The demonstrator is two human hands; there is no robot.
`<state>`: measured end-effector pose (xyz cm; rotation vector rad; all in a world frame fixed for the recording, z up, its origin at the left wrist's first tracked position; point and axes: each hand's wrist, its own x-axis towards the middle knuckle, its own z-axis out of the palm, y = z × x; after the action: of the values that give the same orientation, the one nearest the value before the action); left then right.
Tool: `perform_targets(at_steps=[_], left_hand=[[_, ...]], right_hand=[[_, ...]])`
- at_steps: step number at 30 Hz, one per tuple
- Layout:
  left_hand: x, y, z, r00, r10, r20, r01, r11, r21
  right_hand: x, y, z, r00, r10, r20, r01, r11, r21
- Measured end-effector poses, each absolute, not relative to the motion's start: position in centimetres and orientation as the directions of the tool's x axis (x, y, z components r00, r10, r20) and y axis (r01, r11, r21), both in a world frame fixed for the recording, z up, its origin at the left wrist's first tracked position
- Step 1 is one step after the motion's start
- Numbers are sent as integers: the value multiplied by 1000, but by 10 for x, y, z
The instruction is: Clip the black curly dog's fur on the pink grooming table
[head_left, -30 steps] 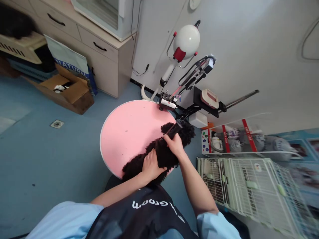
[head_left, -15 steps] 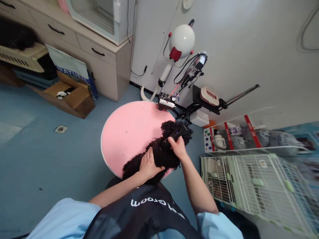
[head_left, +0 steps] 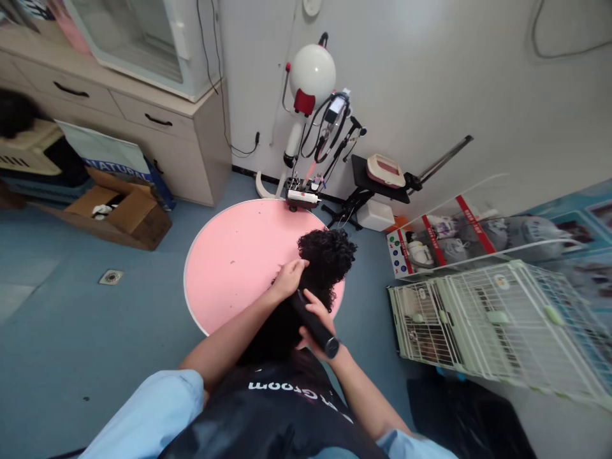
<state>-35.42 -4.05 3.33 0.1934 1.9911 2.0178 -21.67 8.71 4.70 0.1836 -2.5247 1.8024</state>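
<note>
A black curly-haired dog point(head_left: 327, 250) is on the pink round table point(head_left: 224, 255), its head toward the far right edge. My left hand point(head_left: 288, 278) is at the side of its neck, fingers pressed together on the fur. In my right hand point(head_left: 321, 313) is a black pet clipper point(head_left: 313, 324), its rounded butt end toward me and its front end against the dog's back near my left hand. The clipper's blade is hidden in the dark fur. My dark apron covers the near end of the dog.
A tool holder with a white tube point(head_left: 303, 196) sits at the table's far edge, beside a white globe-topped stand point(head_left: 313, 70). Wire cages point(head_left: 478, 319) stand to the right. An open cardboard box point(head_left: 127, 213) lies on the floor at left, before cabinets point(head_left: 182, 143).
My left hand has moved forward from the dog's back to its neck. My right hand has drawn back from near the head with the clipper, turning it. The camera view has shifted.
</note>
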Motion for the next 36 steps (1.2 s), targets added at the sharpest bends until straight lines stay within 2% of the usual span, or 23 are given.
perform_targets(at_steps=[2, 4, 5, 8, 10, 12, 14, 20, 25, 30, 33, 36], left_hand=[[-353, -31, 24, -957, 268, -113, -83, 120, 989], [-342, -31, 14, -964, 262, -54, 3, 214, 977], [-334, -33, 11, -961, 277, -22, 53, 260, 964], [-315, -40, 6, -934, 356, 39, 179, 368, 912], [-308, -44, 5, -921, 388, 34, 199, 396, 896], [-306, -46, 3, -910, 413, 14, 199, 409, 890], [-308, -50, 0, -893, 450, 5, 212, 409, 888], [-318, -68, -15, -779, 621, 88, 370, 342, 864], [-319, -79, -25, -687, 724, 56, 405, 319, 857], [-315, -81, -22, -682, 731, 32, 401, 337, 852], [-316, -88, -17, -668, 744, 14, 377, 321, 869], [-337, -95, -9, -649, 760, -43, 276, 288, 917]], right_hand=[[-221, 101, 51, -993, 113, 45, -30, 130, -991], [-237, 118, 62, -961, 276, -22, 27, 13, -1000], [-248, 126, 68, -936, 349, -43, 46, -1, -999], [-287, 143, 89, -902, 428, -58, 93, 62, -994], [-309, 147, 98, -928, 367, -61, 125, 154, -980], [-322, 146, 103, -962, 258, -91, 158, 253, -955], [-327, 142, 103, -976, 175, -128, 177, 300, -937], [-304, 132, 84, -970, 42, -238, 241, 247, -939], [-292, 133, 91, -976, -126, -178, 139, 267, -954], [-298, 126, 90, -994, 67, -84, 102, 335, -937], [-292, 118, 79, -991, 49, -123, 132, 368, -920], [-286, 121, 76, -984, -51, -169, 145, 313, -939]])
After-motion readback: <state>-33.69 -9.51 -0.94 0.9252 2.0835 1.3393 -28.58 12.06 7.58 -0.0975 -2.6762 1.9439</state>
